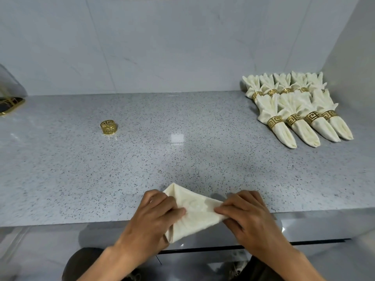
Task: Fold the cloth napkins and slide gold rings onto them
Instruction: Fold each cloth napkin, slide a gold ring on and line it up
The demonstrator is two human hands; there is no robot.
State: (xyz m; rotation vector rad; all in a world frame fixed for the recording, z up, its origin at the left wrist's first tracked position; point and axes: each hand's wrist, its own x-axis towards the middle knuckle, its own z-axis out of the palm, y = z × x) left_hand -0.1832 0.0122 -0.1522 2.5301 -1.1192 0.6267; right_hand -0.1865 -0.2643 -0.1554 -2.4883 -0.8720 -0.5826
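Left hand (158, 214) and right hand (246, 214) pinch folded cream cloth napkin (195, 211) at speckled grey counter (142, 169) edge | openwork gold ring (109, 127) far left

A cream cloth napkin (197, 211) lies partly folded at the near edge of the speckled counter (182, 159), one pointed corner hanging over the edge. One openwork gold ring (109, 127) stands alone on the left. Finished napkins (294, 106), each inside a gold ring, lie in rows at the far right.
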